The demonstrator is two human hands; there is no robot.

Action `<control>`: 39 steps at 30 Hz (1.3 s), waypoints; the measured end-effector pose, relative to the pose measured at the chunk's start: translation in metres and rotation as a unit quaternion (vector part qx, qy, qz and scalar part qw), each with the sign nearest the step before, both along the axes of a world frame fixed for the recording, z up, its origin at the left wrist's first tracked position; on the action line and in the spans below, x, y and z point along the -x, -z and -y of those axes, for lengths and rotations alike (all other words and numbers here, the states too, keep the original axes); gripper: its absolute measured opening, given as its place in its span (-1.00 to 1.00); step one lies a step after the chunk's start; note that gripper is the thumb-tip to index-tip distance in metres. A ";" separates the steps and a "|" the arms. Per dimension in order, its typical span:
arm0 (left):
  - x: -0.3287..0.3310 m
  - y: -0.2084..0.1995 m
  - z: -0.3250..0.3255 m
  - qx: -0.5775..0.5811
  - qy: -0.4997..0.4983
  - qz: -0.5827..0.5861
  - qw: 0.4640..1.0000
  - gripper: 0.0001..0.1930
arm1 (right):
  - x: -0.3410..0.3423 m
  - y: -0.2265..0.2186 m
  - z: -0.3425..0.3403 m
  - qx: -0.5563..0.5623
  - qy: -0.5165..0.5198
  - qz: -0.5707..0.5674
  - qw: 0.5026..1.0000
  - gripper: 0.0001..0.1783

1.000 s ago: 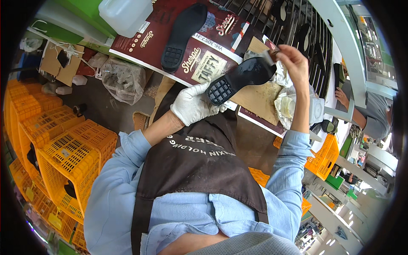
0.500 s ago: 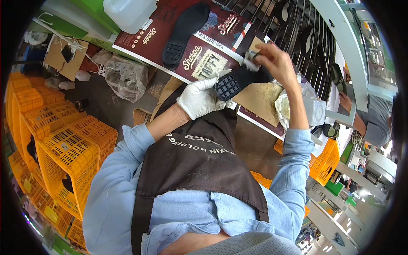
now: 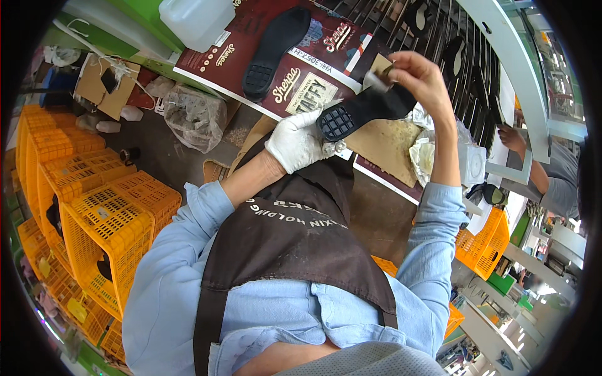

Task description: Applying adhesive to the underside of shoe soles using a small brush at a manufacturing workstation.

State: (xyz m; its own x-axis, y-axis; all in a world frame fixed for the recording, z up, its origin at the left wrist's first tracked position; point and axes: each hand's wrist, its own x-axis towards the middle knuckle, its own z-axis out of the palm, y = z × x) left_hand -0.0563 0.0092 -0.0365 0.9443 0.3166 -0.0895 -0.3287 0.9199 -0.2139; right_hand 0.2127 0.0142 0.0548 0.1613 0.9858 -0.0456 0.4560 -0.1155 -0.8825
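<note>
My left hand (image 3: 295,144), in a white glove, grips the heel end of a black shoe sole (image 3: 370,114). The sole's gridded heel tread faces up, and its toe points right, over the table's near edge. Bare and pinched, my right hand (image 3: 419,80) holds a small brush (image 3: 378,81) with pale bristles, blurred, at the upper edge of the sole's front half. Another black sole (image 3: 276,50) lies on the printed maroon cardboard (image 3: 232,78) beyond my left hand.
Beyond my right hand, a rack of metal rods (image 3: 382,28) carries more soles. A translucent plastic jug (image 3: 197,22) stands at the far left. Yellow crates (image 3: 113,216) are stacked left, near a plastic bag (image 3: 194,119). Another person's arm (image 3: 530,160) reaches in at right.
My right hand and the brush have shifted slightly right and up along the sole. The sole has turned slightly in my left hand, and the whole view has shifted a little.
</note>
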 end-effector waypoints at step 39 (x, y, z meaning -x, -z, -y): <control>-0.004 -0.011 0.003 -0.162 0.019 0.038 0.986 -0.35 | -0.001 0.027 0.084 -0.005 0.198 0.127 0.972 -0.58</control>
State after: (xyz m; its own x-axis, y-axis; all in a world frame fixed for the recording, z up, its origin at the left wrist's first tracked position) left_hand -0.0523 0.0066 -0.0256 0.9562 0.2809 0.0817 -0.2867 0.9555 0.0701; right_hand 0.2140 -0.0696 0.0283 0.5330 0.8443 0.0553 0.5815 -0.3180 -0.7489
